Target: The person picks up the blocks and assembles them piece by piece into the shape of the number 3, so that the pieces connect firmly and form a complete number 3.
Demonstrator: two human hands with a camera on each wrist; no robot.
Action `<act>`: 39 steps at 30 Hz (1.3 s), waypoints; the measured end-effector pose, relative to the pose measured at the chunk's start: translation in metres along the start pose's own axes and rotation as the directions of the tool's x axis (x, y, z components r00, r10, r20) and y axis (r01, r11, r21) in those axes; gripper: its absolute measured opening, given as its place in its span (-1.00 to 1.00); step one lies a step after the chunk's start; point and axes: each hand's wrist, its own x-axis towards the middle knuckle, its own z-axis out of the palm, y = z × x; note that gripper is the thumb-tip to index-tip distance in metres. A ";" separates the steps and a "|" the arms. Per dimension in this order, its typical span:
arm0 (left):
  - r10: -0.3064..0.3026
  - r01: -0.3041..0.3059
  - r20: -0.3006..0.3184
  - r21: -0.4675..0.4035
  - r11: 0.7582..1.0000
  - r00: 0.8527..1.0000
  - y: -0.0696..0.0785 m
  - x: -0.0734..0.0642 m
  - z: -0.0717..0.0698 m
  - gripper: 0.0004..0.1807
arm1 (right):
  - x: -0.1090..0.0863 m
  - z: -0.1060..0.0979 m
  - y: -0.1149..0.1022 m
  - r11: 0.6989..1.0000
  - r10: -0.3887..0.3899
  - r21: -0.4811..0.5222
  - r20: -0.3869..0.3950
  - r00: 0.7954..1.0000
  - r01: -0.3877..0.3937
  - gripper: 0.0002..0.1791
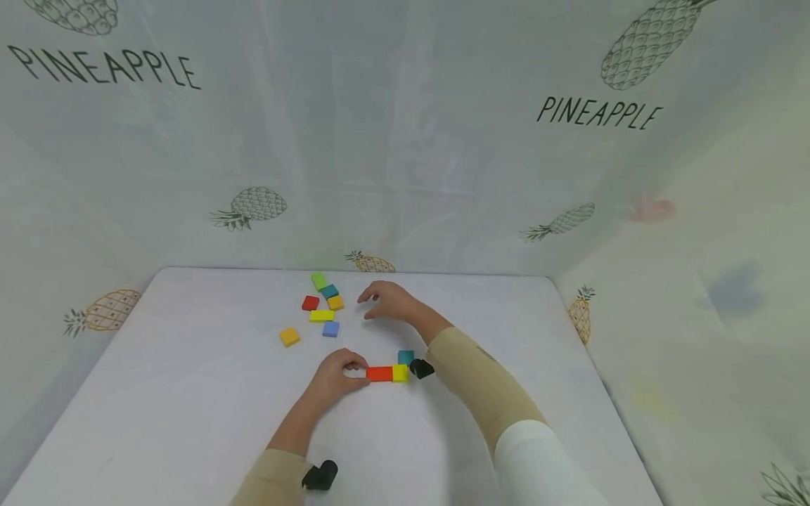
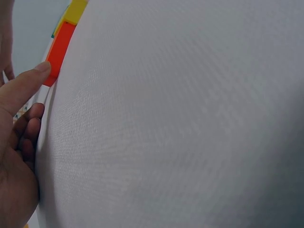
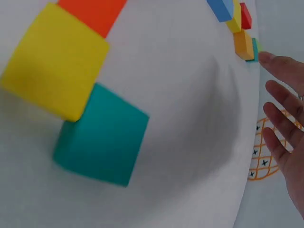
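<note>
In the head view my left hand point(image 1: 337, 374) pinches the left end of an orange-red rectangular block point(image 1: 380, 374). Its thumb lies along the block's near side in the left wrist view. Against the block's right end sits a yellow square block point(image 1: 400, 373). A teal block point(image 1: 406, 357) stands behind the yellow one, touching it at a corner in the right wrist view point(image 3: 102, 135). My right hand point(image 1: 394, 302) hovers over the table with fingers apart and nothing in them, to the right of a loose group of blocks, nearest an orange block point(image 1: 335, 303).
Around the orange block lie a yellow block point(image 1: 321, 316), a blue block point(image 1: 330, 329), a red block point(image 1: 310, 303), a teal block point(image 1: 329, 291) and a green block point(image 1: 318, 282). Another orange block point(image 1: 290, 336) lies apart. A pineapple-print sheet point(image 1: 405, 161) hangs behind the white table point(image 1: 190, 393).
</note>
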 end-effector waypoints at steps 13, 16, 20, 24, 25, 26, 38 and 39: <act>0.030 -0.030 0.027 0.002 1.000 0.999 0.002 -0.001 0.005 -0.74 | 0.029 0.009 -0.004 1.000 -0.004 -0.017 0.043 0.999 0.005 -0.63; 0.032 -0.032 0.038 -0.006 0.999 0.999 0.003 -0.002 0.006 -0.74 | 0.033 0.011 -0.001 1.000 0.001 0.009 0.040 0.999 -0.001 -0.62; 0.052 -0.051 0.045 -0.012 0.999 0.998 0.002 -0.002 0.006 -0.74 | 0.040 0.017 0.003 1.000 0.002 0.031 0.025 1.000 -0.002 -0.60; 0.065 -0.064 0.039 -0.009 0.998 0.997 -0.002 -0.001 0.005 -0.75 | 0.049 0.024 0.007 0.999 -0.019 0.035 0.011 1.000 0.018 -0.58; 0.069 -0.068 0.037 -0.007 0.998 0.997 -0.004 0.000 0.004 -0.75 | 0.051 0.026 0.006 0.999 -0.018 0.039 0.005 1.000 0.018 -0.58; 0.072 -0.072 0.037 -0.011 0.997 0.997 -0.005 0.000 0.004 -0.76 | 0.052 0.027 0.005 0.999 -0.014 0.047 -0.001 1.000 0.014 -0.58; 0.101 -0.100 0.028 -0.042 0.994 0.994 -0.011 0.005 -0.002 -0.76 | 0.065 0.035 -0.005 0.999 0.030 -0.017 -0.081 0.996 -0.031 -0.62; 0.100 -0.099 0.028 -0.042 0.994 0.995 -0.011 0.005 -0.002 -0.76 | 0.065 0.035 -0.004 0.999 0.035 -0.009 -0.084 0.996 -0.036 -0.62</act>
